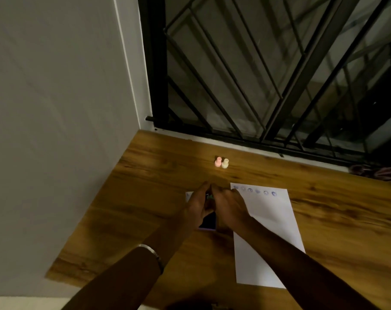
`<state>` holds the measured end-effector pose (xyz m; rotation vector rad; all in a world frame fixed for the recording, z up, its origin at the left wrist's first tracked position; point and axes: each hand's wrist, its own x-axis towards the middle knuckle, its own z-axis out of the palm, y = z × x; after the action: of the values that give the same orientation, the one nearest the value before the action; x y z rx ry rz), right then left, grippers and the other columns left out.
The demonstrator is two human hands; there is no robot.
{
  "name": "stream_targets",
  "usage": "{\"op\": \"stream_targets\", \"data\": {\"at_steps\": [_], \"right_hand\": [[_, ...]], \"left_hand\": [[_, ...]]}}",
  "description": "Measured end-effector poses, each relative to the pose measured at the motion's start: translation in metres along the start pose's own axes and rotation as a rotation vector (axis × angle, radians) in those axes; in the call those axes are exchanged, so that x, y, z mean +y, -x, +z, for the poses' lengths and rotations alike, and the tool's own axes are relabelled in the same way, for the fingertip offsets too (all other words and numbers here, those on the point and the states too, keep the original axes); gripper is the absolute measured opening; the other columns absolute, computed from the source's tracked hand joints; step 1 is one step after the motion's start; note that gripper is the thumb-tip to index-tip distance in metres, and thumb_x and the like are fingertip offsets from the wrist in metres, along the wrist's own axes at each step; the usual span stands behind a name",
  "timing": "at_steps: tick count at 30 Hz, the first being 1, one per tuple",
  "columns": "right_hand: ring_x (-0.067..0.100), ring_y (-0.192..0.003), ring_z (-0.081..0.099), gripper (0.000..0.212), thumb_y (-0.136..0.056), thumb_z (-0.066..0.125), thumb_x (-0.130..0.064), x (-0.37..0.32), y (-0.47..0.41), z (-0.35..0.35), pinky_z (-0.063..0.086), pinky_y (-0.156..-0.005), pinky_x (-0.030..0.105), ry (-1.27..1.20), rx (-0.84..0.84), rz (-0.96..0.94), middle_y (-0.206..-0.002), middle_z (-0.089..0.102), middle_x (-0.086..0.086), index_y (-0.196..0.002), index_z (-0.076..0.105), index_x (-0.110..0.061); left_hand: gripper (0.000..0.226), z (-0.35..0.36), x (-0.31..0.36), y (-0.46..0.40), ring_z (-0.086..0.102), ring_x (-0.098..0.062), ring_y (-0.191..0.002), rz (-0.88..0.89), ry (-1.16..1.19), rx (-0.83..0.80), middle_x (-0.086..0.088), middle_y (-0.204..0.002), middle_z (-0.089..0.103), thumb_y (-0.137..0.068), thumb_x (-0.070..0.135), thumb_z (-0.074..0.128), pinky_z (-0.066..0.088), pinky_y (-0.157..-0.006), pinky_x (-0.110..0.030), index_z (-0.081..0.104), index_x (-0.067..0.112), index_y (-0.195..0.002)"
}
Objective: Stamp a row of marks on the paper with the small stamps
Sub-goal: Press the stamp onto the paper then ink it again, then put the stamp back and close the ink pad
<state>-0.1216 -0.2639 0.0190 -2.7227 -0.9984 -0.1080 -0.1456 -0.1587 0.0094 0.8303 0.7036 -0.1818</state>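
Paper (266, 233), one white sheet, lies flat on the wooden table (145, 198) with its long side running away from the person. Along its far edge there is a row of six small round marks (255, 190) in bluish-purple ink; they are blurred, so their designs cannot be read. All the sheet nearer than the row is plain white.

Just left of the paper's far corner both hands meet. The left hand (196, 204) and the right hand (229, 206) are pressed together, fingers curled around a small thing (209, 196) of which only a greenish bit shows between them. It may be one of the stamps, but I cannot tell which hand grips it, or how. The right hand's outer edge lies over the left margin of the paper, and the right forearm crosses the sheet's near left part.

Under the hands, left of the paper, sits a flat dark pad with a pale frame (208, 222), and a corner of something white (188, 195) shows beyond the left hand. The left wrist wears a metal bangle (153, 253).

Farther from the person than the paper, well apart from its far edge, two small stamps stand upright and touching: a pink stamp (217, 161) and, at its right, a cream stamp (225, 163). Each has a round knob over a wider base. Beyond them is a window with a black metal grille (257, 74)
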Motion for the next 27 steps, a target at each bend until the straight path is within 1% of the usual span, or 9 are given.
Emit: {"op": "stream_targets", "data": {"at_steps": [4,8,11,12,14,17,20,24,27], "right_hand": [[0.026,-0.090,0.066,0.015,-0.090,0.055,-0.012,0.003,-0.018,0.000,0.054,-0.076,0.035,-0.045,-0.034,0.006,-0.104,0.067,0.012,-0.105,0.056,-0.011],[0.022,-0.090,0.065,0.008,-0.090,0.057,-0.017,0.012,-0.039,-0.002,0.053,-0.075,0.033,-0.102,-0.029,-0.027,-0.103,0.068,0.009,-0.098,0.060,-0.016],[0.026,-0.096,0.064,0.018,-0.088,0.062,-0.018,0.021,-0.064,-0.002,0.053,-0.080,0.038,-0.052,-0.019,-0.032,-0.108,0.068,0.008,-0.105,0.063,-0.019],[0.026,-0.100,0.063,0.021,-0.088,0.063,-0.021,0.024,-0.073,-0.002,0.052,-0.084,0.039,-0.015,-0.042,-0.002,-0.111,0.067,0.008,-0.109,0.062,-0.020],[0.025,-0.108,0.058,0.026,-0.089,0.060,-0.030,0.033,-0.092,0.000,0.045,-0.094,0.040,0.074,-0.105,0.055,-0.119,0.063,0.007,-0.114,0.059,-0.021],[0.026,-0.118,0.051,0.030,-0.093,0.054,-0.033,0.047,-0.115,0.000,0.034,-0.105,0.042,0.105,-0.142,0.051,-0.129,0.056,0.006,-0.120,0.055,-0.022],[0.029,-0.122,0.046,0.034,-0.092,0.054,-0.031,0.057,-0.131,0.002,0.030,-0.106,0.044,0.130,-0.139,0.033,-0.132,0.054,0.008,-0.125,0.053,-0.020],[0.029,-0.120,0.047,0.032,-0.090,0.057,-0.028,0.067,-0.149,0.013,0.033,-0.105,0.042,0.118,-0.120,0.020,-0.130,0.058,0.008,-0.120,0.059,-0.017],[0.029,-0.118,0.048,0.030,-0.088,0.060,-0.026,0.072,-0.161,0.023,0.032,-0.105,0.041,0.141,-0.158,0.050,-0.127,0.059,0.007,-0.118,0.061,-0.018]], "left_hand": [[0.048,-0.005,0.009,-0.007,0.064,-0.025,-0.108,0.020,-0.109,-0.054,-0.009,-0.122,0.065,-0.091,0.053,0.051,0.058,-0.081,-0.041,0.059,0.018,-0.123],[0.053,-0.008,0.027,-0.018,0.063,-0.028,-0.109,0.093,-0.215,-0.027,-0.009,-0.124,0.064,-0.096,0.055,0.037,0.055,-0.072,-0.032,0.056,0.016,-0.127],[0.042,-0.017,0.033,-0.029,0.054,-0.036,-0.120,0.291,-0.319,0.176,-0.020,-0.131,0.056,-0.101,0.032,0.041,0.050,-0.092,-0.044,0.049,0.005,-0.132],[0.039,-0.025,0.033,-0.030,0.054,-0.035,-0.120,0.415,-0.473,0.266,-0.019,-0.131,0.056,-0.101,0.027,0.043,0.046,-0.099,-0.043,0.049,0.004,-0.132],[0.036,-0.043,0.032,-0.029,0.058,-0.026,-0.112,0.601,-0.833,0.341,-0.013,-0.126,0.060,-0.101,0.025,0.044,0.043,-0.093,-0.029,0.051,0.007,-0.132],[0.033,-0.063,0.028,-0.035,0.061,-0.024,-0.104,0.699,-1.109,0.312,-0.010,-0.120,0.063,-0.101,0.028,0.043,0.047,-0.090,-0.032,0.057,0.012,-0.126],[0.038,-0.078,0.016,-0.044,0.051,-0.021,-0.119,0.781,-1.336,0.283,-0.007,-0.134,0.053,-0.099,0.036,0.045,0.043,-0.101,-0.034,0.056,0.016,-0.128],[0.050,-0.091,0.002,-0.053,0.034,-0.020,-0.133,0.803,-1.473,0.260,0.000,-0.147,0.038,-0.094,0.055,0.041,0.034,-0.109,-0.037,0.048,0.027,-0.134],[0.055,-0.092,0.002,-0.057,0.035,-0.018,-0.133,0.826,-1.500,0.291,0.004,-0.145,0.039,-0.091,0.065,0.032,0.036,-0.109,-0.040,0.047,0.032,-0.132]]}}
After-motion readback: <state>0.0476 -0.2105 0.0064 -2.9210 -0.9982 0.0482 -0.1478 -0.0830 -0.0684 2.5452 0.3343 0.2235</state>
